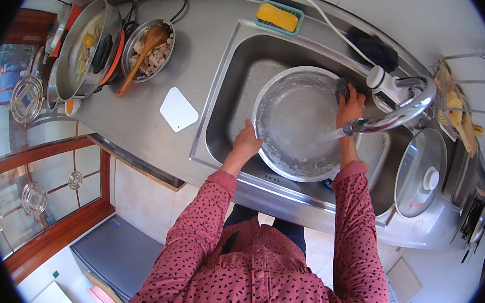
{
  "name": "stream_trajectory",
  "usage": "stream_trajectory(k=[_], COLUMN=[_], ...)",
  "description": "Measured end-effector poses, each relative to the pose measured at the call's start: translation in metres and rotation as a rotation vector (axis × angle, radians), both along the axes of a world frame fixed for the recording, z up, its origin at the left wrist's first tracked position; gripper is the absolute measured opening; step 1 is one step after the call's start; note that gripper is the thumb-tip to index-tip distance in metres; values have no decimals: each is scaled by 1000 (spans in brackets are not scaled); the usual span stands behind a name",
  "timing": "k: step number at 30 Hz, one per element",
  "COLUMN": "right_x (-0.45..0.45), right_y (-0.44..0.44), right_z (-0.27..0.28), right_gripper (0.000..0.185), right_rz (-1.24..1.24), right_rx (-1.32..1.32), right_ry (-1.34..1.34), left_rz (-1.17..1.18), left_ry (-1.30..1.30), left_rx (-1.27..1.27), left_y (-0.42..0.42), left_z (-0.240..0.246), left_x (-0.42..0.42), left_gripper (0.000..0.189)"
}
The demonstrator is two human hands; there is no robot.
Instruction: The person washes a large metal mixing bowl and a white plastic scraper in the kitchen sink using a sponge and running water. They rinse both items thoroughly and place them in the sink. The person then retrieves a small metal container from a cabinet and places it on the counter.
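A large round metal basin (301,122) sits tilted in the stainless steel sink (249,72), its inner wall streaked with whitish suds or residue. My left hand (246,142) grips the basin's left rim. On the upper right rim, my right hand (351,105) holds a dark scouring pad (342,91) against the basin. Water runs from the chrome faucet (394,121), whose spout crosses over my right wrist, into the basin. Some fingers of both hands are hidden by the rim or the pad.
A yellow sponge (278,17) lies in a green tray behind the sink. Left on the counter are a white scraper (179,110), a pan of chopped meat (159,60) with a wooden spoon (147,48), and a large pan (72,50). A glass lid (421,173) leans at the right.
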State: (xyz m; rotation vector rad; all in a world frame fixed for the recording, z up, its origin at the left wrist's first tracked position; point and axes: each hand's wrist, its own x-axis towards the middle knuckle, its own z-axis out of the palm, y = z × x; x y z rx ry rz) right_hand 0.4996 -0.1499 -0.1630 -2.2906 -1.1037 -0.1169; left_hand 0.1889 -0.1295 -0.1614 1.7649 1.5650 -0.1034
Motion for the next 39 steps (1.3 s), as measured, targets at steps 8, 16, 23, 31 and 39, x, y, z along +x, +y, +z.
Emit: stream_trajectory(k=[8,16,23,31,39], right_x=[-58,-117,-180,-152,-128], right_y=[11,84,-2,-110,-150], right_z=[1,-14,-26,11,42], right_gripper=[40,42,38,37,39], right_rz=[275,328,758,869,725], right_rx=[140,261,-55,-590,-550], right_ry=[363,313,476,362,391], left_rz=[42,89,495,-93,-356], left_ry=[-94,-314,-642,-485,-934], left_rx=[-35,-136,-622,291,480], left_y=[-2,5,22,8,-21], left_z=[1,-20,-2,78,154], left_x=[-2,-16,-19,40,141], left_gripper=[54,58,57,65,49])
